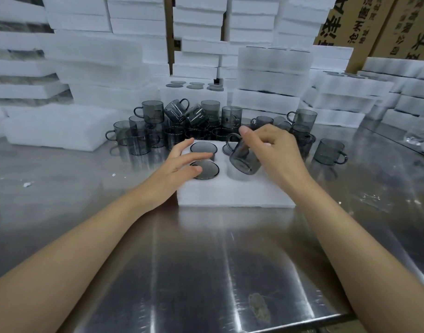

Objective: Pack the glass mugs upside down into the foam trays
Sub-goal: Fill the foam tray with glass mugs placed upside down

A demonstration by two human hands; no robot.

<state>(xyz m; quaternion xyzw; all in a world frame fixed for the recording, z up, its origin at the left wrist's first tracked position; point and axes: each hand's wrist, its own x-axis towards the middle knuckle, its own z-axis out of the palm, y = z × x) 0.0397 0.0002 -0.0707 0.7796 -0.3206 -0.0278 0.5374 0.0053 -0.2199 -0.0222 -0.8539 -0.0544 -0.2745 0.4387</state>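
A white foam tray (232,192) lies on the steel table in front of me. Two smoky glass mugs sit upside down in its left holes, a far mug (203,148) and a near mug (207,169). My left hand (179,168) rests with straight fingers on the tray's left side, fingertips touching the near mug's base. My right hand (275,150) grips a tilted grey mug (244,158) over a front hole of the tray, its handle pointing away from me. Another upturned mug in the back row is partly hidden behind it.
A pile of several loose grey mugs (182,123) stands just behind the tray. One single mug (330,151) sits to the right. Stacks of white foam trays (268,75) fill the back, with cardboard boxes (398,25) at the upper right.
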